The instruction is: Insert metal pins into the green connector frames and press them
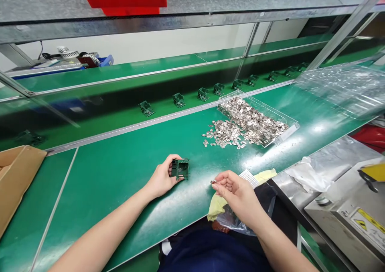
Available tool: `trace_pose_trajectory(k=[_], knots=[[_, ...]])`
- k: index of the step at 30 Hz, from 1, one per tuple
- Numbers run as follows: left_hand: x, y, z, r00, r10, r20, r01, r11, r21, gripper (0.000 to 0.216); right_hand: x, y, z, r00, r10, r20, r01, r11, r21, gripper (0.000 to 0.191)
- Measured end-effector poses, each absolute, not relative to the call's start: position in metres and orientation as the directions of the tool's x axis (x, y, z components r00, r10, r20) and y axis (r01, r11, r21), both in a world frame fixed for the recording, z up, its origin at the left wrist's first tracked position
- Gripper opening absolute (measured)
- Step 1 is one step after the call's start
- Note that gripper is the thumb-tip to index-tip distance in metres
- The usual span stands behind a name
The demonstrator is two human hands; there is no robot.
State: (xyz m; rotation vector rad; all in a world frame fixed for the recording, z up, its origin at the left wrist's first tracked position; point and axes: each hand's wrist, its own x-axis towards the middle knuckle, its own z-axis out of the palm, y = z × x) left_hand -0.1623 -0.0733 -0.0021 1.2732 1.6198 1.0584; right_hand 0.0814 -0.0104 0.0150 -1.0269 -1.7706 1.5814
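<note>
Holding green frame in left hand

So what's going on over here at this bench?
Someone's left hand grips a green open-sided housing over the green worktop, while the right hand pinches a small piece between thumb and fingers. The piece and housing are apart. Beyond them, a clear tray holds many small metal pieces, with a loose heap beside it. More green housings stand spaced in a row along the far strip.
</note>
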Motion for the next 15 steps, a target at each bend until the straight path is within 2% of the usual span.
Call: trace_pose_trajectory(k=[3, 6, 8, 11, 15], knots=[[-0.139, -0.072, 0.0, -0.144, 0.965, -0.217, -0.084, 0.207, 0.975, 0.06, 0.084, -0.013, 0.012, -0.518, 0.856, -0.002, 0.155, 0.091, -0.984, 0.018], [-0.118, -0.071, 0.002, -0.084, 0.952, -0.296, -0.32, 0.255, 0.912, 0.062, 0.09, -0.015, 0.014, -0.469, 0.878, 0.095, 0.119, 0.169, -0.978, 0.018], [-0.107, -0.071, 0.003, -0.051, 0.946, -0.321, -0.404, 0.275, 0.873, 0.061, 0.093, -0.015, 0.016, -0.418, 0.905, 0.082, 0.092, 0.132, -0.987, 0.019], [-0.1, -0.071, 0.003, 0.007, 0.938, -0.347, -0.487, 0.307, 0.818, 0.064, 0.095, -0.016, 0.016, -0.338, 0.941, -0.025, 0.017, -0.02, -1.0, 0.025], [-0.098, -0.072, -0.001, 0.049, 0.942, -0.333, -0.518, 0.309, 0.797, 0.066, 0.09, -0.017, 0.011, -0.266, 0.96, -0.09, -0.041, -0.104, -0.994, 0.034]])
